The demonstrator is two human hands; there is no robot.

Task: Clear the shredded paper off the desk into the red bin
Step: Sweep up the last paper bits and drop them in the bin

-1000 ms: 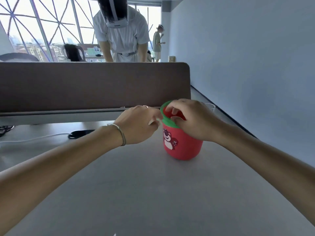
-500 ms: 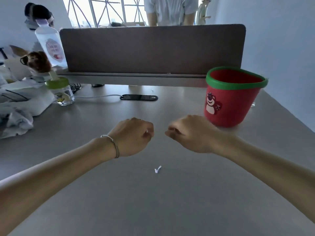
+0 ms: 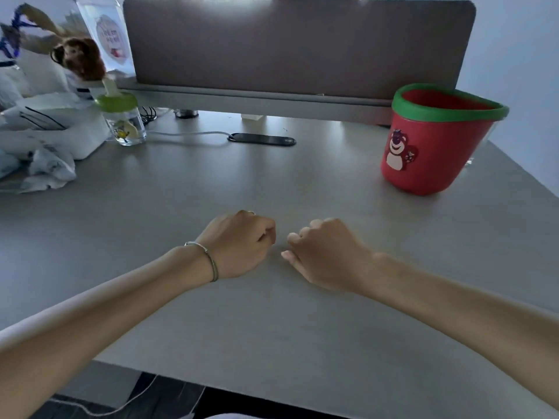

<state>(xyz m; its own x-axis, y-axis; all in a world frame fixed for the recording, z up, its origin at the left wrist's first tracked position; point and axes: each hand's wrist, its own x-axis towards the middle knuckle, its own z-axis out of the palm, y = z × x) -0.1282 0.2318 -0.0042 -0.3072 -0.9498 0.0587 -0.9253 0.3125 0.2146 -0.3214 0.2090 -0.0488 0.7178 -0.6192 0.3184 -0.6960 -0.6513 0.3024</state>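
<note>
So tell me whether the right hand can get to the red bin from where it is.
Probably yes. The right hand rests on the desk nearer the person, and only bare desk lies between it and the red bin, whose mouth is open.

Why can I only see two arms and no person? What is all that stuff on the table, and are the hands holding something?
The camera sits on the person's head and looks down, so you see only their own arms. The left hand, with a bracelet on its wrist, and the right hand rest on the grey desk with fingers curled. I can't tell whether they hold a scrap of paper; none shows. To the right stands the red bin with a green rim and a bear picture. On the left are a small cup with a green lid, a fluffy brown toy and crumpled white things. A flat black gadget lies in the middle.
</note>
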